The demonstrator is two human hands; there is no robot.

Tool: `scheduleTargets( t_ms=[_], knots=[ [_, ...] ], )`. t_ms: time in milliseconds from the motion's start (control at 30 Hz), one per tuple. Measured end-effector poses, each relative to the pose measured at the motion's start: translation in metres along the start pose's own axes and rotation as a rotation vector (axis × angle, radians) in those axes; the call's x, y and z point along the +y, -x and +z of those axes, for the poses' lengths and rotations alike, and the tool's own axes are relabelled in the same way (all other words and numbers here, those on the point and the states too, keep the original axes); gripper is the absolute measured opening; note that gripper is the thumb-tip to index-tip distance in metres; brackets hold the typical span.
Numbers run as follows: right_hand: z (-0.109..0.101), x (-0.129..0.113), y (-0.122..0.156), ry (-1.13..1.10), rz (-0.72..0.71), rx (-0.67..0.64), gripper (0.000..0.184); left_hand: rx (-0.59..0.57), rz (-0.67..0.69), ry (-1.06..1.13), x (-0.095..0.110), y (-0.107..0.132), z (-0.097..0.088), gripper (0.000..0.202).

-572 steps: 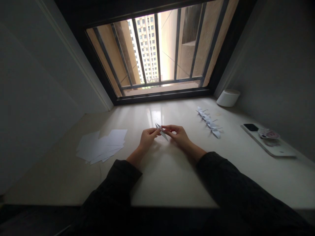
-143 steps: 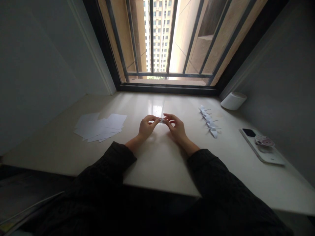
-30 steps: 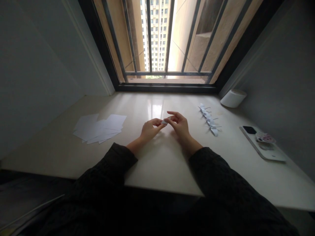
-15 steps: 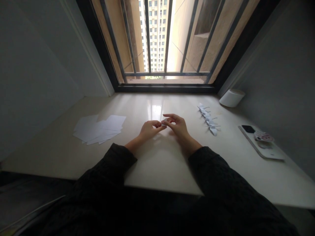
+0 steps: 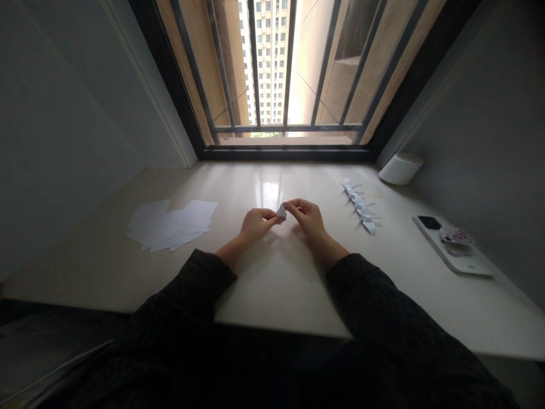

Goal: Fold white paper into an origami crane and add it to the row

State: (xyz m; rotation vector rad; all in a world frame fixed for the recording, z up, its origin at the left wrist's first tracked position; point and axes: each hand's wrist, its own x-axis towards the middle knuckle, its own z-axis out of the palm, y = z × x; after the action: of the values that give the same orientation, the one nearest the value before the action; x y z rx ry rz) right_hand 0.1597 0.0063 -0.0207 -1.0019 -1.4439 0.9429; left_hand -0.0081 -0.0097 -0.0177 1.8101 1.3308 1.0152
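Observation:
A small folded piece of white paper (image 5: 281, 211) is held between my hands, above the middle of the sill. My left hand (image 5: 258, 223) pinches its lower part between thumb and fingers. The fingertips of my right hand (image 5: 309, 217) are closed on its upper tip. Several folded white paper figures (image 5: 359, 203) with thin pointed ends stand in a row to the right of my hands. Off to the left, loose white paper sheets (image 5: 176, 224) lie in an overlapping pile.
A phone (image 5: 455, 253) with a pinkish grip on its back lies at the right. Behind it, a white cylindrical object (image 5: 401, 168) rests near the right wall. A barred window (image 5: 281, 152) closes off the far side of the pale sill (image 5: 272, 295).
My right fingers have drawn together and pinch the paper's upper tip. More of the paper shows now, as a small pointed shape. My left hand has barely moved.

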Motion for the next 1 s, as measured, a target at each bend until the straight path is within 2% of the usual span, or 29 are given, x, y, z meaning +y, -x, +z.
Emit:
scheduleTargets(
  t_ms=[267,600,800,1000],
  knots=[
    [0.001,0.004,0.001,0.065,-0.06,0.029,0.026,0.007,0.004,-0.121,-0.003,0.0,0.001,0.038],
    [0.002,-0.008,0.007,0.193,-0.187,0.095,0.021,0.018,-0.009,0.018,0.003,-0.001,0.004,0.035],
    [0.003,-0.005,0.007,0.15,-0.152,0.097,0.022,0.016,-0.007,0.212,0.002,-0.002,0.005,0.033],
    [0.002,0.002,0.004,0.08,-0.101,0.041,0.024,0.041,0.013,0.184,-0.002,-0.002,0.005,0.035]
  ],
)
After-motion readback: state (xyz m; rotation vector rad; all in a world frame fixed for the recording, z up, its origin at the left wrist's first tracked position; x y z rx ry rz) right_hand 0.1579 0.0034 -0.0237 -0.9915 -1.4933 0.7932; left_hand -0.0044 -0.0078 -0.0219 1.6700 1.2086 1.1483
